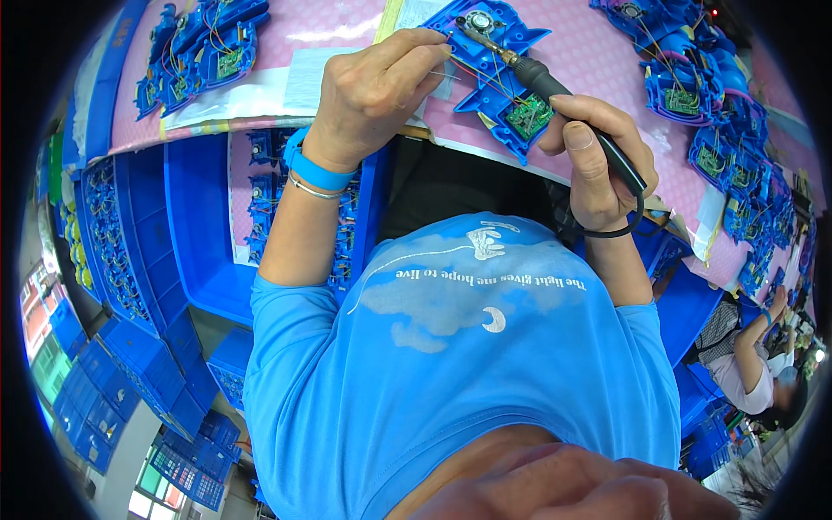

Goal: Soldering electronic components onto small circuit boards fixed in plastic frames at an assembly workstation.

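Note:
My right hand [602, 160] grips a soldering iron [542, 80] with a black handle and a cord. The iron's metal tip reaches over a blue plastic shell [494, 52], close to a round silver speaker-like part [478, 21]. A green circuit board [529, 116] sits in the shell's near end, joined by thin coloured wires. On the other side, my left hand [373, 95] is closed, thumb and forefinger pinched at the shell's left edge. A thin silvery wire [444, 74] shows beside those fingers; its held end is hidden.
Similar blue shells with boards lie on the pink table [329, 26] at the left [227, 52] and in a row at the right [680, 91]. Blue bins [201, 234] stand below the table edge. Another person's arm [754, 334] shows at far right.

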Demonstrator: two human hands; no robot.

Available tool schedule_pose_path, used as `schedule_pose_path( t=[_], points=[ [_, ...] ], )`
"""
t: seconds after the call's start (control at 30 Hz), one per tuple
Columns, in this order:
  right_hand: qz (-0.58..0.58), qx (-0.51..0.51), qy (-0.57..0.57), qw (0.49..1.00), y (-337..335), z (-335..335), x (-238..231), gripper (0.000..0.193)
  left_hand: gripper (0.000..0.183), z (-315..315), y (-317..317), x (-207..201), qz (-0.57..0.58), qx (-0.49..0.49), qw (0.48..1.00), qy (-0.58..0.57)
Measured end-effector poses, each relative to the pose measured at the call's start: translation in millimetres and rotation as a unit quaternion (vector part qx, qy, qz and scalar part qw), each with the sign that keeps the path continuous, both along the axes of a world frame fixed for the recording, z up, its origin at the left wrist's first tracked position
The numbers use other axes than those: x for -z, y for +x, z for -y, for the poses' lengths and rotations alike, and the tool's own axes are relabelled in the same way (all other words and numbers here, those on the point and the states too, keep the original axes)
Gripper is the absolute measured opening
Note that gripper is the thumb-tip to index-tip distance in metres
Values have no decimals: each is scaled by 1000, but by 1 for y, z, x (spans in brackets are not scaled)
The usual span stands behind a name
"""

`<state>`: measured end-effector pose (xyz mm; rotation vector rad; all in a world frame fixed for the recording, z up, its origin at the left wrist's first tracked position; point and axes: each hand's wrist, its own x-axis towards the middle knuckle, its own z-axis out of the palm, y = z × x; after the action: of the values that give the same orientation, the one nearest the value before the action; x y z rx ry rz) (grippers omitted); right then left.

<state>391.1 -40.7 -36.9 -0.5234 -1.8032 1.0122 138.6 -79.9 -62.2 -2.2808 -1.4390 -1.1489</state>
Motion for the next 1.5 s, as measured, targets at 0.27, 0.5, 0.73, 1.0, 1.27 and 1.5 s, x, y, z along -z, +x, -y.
schedule_pose_path(
  t=[0.27,0.5,0.73,1.0,1.27,1.5],
  points=[
    [-8,-4,9,1000,4,0,-2,19,24,3,-2,-3,-15,-7,1000,26],
    [-34,4,17,999,11,0,1,19,21,10,13,-19,15,28,998,53],
    [3,2,-10,1000,16,5,-3,22,25,1,15,-11,-54,-2,998,18],
    [52,2,-24,998,14,2,-2,25,30,-5,14,-5,-50,10,999,15],
    [10,11,10,1000,10,-3,3,18,27,-10,12,-3,-48,25,998,25],
    [14,7,12,1000,10,-4,1,18,26,-9,13,-4,-41,23,999,14]
  ],
)
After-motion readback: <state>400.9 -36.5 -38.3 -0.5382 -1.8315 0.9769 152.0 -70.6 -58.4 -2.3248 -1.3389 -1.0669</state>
